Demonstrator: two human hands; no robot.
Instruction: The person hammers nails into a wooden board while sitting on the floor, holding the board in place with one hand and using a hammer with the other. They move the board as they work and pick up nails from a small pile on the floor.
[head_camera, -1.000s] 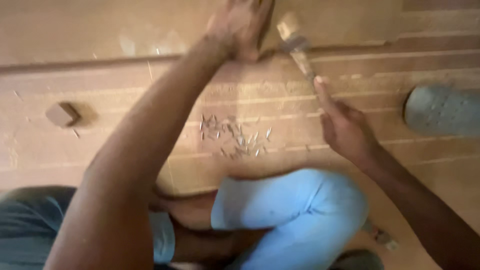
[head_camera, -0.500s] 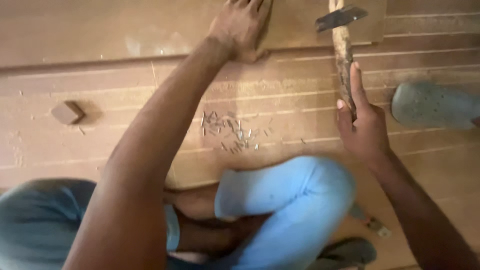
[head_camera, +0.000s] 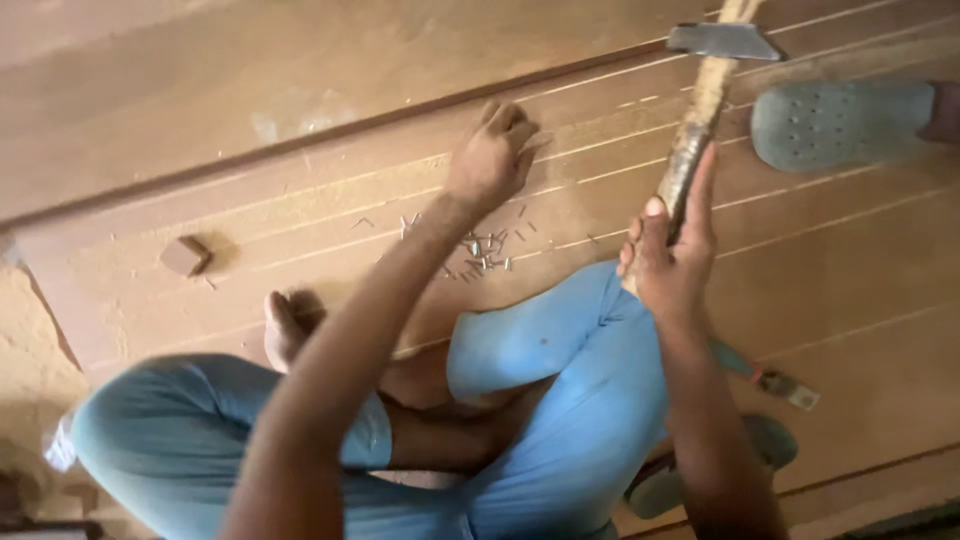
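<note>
Your right hand (head_camera: 672, 262) is closed around the lower part of a wooden-handled hammer (head_camera: 700, 110), thumb lying up along the shaft; the handle rises away from you and the metal head sits at the far right, raised above the board. Your left hand (head_camera: 492, 155) reaches out across the wooden panel (head_camera: 300, 200), fingers curled and bunched with the tips down on the surface; whether they pinch anything you cannot tell from here. Just near of that hand lies a loose scatter of small nails (head_camera: 485, 250), strewn over the pale grooved lines that run across the panel. Your knees in light blue trousers (head_camera: 560, 370) are folded on the near side of the board, with a bare foot (head_camera: 290, 325) showing to the left of them. Further left a small wooden block (head_camera: 186, 256) rests on the panel. At the far right a grey-green sandal (head_camera: 845, 122) lies on the wood, close to the hammer head
</note>
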